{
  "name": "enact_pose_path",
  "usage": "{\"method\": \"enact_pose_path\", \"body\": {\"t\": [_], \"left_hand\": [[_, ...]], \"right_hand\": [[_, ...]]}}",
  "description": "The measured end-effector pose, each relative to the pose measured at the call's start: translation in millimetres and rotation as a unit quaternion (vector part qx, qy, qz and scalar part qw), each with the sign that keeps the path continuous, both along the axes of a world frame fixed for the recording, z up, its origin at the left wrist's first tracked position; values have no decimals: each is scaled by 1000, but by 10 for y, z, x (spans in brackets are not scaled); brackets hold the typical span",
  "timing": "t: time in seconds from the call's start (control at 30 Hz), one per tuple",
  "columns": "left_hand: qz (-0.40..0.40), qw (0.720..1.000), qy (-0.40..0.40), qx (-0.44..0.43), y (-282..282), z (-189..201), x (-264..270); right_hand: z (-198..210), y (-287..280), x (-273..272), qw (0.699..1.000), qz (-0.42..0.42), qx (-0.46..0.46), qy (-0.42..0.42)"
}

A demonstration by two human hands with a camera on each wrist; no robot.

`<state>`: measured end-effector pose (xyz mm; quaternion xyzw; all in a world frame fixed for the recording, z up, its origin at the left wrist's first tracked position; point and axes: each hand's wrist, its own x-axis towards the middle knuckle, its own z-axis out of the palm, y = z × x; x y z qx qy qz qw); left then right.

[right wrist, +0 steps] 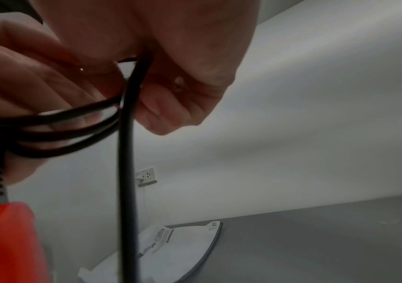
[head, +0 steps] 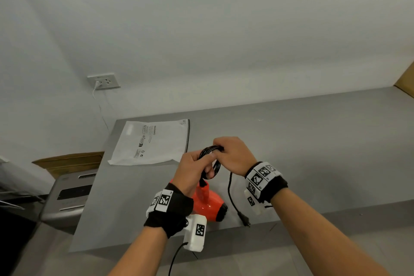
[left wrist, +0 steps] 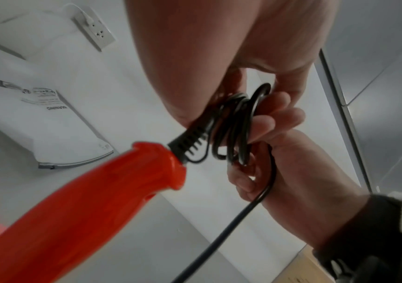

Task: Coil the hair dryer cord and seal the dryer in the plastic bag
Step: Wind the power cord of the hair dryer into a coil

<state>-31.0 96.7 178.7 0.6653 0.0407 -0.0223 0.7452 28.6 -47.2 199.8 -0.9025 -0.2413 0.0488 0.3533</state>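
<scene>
An orange hair dryer (head: 207,203) (left wrist: 78,199) (right wrist: 3,241) hangs handle-up over the grey table (head: 313,152), near its front edge. Its black cord (head: 210,152) (left wrist: 238,122) (right wrist: 69,122) is wound in several loops above the handle. My left hand (head: 195,168) (left wrist: 195,63) grips the loops from the left. My right hand (head: 233,154) (left wrist: 279,134) (right wrist: 170,63) pinches the top of the coil from the right. A free length of cord runs down to the plug (head: 245,219) at the table's front edge. The white plastic bag (head: 152,141) (left wrist: 37,118) (right wrist: 178,249) lies flat at the table's back left.
A wall socket (head: 104,80) with a white cable plugged in sits on the wall left of the table. A grey appliance (head: 67,197) and a cardboard box (head: 69,161) stand left of the table. Another cardboard edge (head: 405,83) shows at far right.
</scene>
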Motion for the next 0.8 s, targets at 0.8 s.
{"method": "enact_pose_path", "body": {"t": [0.8], "left_hand": [[75, 997, 22, 8, -23, -90, 71]], "right_hand": [[-63, 97, 1, 998, -18, -14, -61]]}}
